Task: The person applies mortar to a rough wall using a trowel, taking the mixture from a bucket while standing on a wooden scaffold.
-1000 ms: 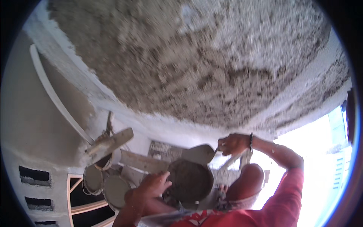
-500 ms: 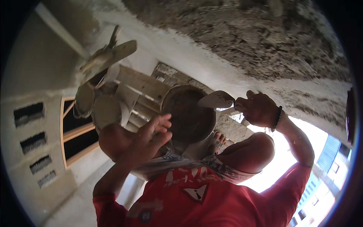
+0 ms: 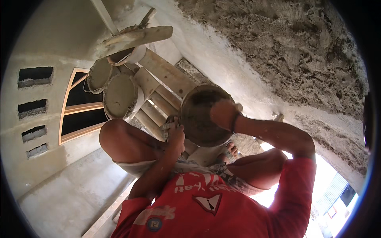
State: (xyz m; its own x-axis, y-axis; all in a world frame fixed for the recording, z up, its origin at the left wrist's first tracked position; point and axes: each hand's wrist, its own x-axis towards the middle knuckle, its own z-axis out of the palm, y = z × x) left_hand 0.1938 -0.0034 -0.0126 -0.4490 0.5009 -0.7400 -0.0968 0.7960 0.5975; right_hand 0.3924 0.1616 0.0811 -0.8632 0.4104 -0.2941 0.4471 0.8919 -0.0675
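Centre frame, the right hand (image 3: pixel 224 115), curled round a handle (image 3: pixel 239 107), reaches into a dark bucket (image 3: pixel 204 144); the left hand (image 3: pixel 174 135), half-curled, grip unclear, sits beside it; upper left, two pails (image 3: pixel 140 97) hold grey mortar (image 3: pixel 119 96)

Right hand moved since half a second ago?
Yes: leftward relative to the bucket. The right hand went from beyond its right rim to over its mouth.

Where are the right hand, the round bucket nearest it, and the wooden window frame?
Right hand (image 3: pixel 223 115): head view, on the blurred back of the hand.
Round bucket (image 3: pixel 195 116): head view, on its dark interior beside the hand.
Wooden window frame (image 3: pixel 84 108): head view, on its middle crossbar.
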